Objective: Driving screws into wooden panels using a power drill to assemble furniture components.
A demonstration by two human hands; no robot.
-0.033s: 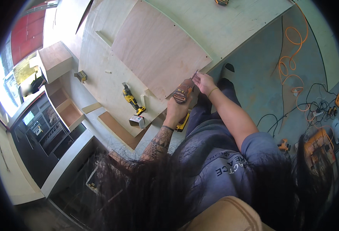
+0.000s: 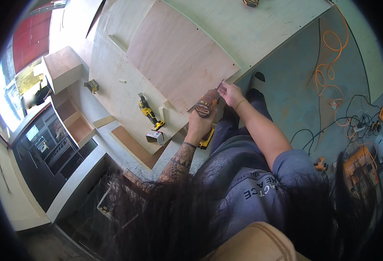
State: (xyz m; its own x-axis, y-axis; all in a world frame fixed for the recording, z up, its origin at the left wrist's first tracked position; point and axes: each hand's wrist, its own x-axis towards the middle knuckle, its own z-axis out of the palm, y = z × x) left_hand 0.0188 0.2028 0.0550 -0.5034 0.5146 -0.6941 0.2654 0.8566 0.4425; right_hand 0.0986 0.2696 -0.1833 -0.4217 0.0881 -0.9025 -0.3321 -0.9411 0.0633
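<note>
At the near corner of the plywood sheet point(image 2: 180, 56), the left hand point(image 2: 199, 124) is wrapped tight around the grip of an orange power tool point(image 2: 206, 104), tool nose pointing at the sheet's edge. Right hand point(image 2: 231, 93) is just beside it, fingertips pinched together on the sheet's corner; something small may be between them, can't tell what. The two hands are near but not touching.

The sheet lies flat on the pale workbench point(image 2: 113, 95), its corner reaching the bench's near edge. Further left on the bench: a yellow drill point(image 2: 149, 112) lying on its side, and a small white box point(image 2: 155, 136) at the near edge, well apart from the hands; contents not visible. A small yellow-black tool point(image 2: 91, 85) sits by the bench's far left edge. A tape measure point(image 2: 251, 2) is at the far edge, top of frame.

Below the bench edge, a second yellow tool point(image 2: 206, 140) lies partly hidden by the left wrist.

Left side: an open wooden cabinet box point(image 2: 76, 124), compartments look empty, and a closed wooden box point(image 2: 61, 65) above it.

Right, on the blue floor point(image 2: 287, 87): a coiled orange cord point(image 2: 328, 56), black cables point(image 2: 356, 117) and an orange case point(image 2: 360, 167).
</note>
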